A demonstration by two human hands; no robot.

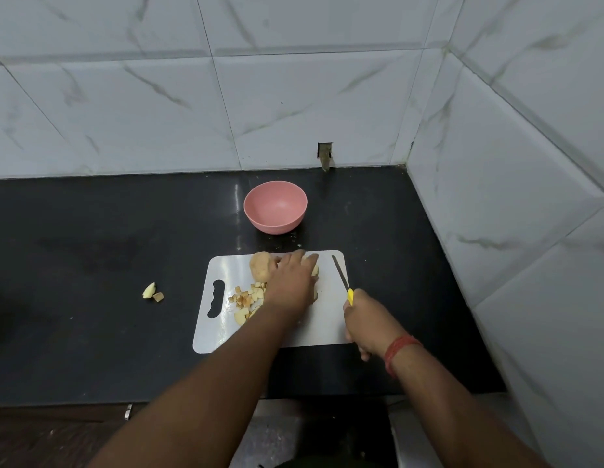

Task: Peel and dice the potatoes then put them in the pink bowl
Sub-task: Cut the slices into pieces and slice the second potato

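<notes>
My left hand lies on potato pieces mid-frame on the white cutting board, a whole potato touching its left side, diced bits below. My right hand clamps the yellow-handled knife; the pink bowl sits above the board.

No readable text, labels, brands, numbers or signs anywhere in view.
</notes>
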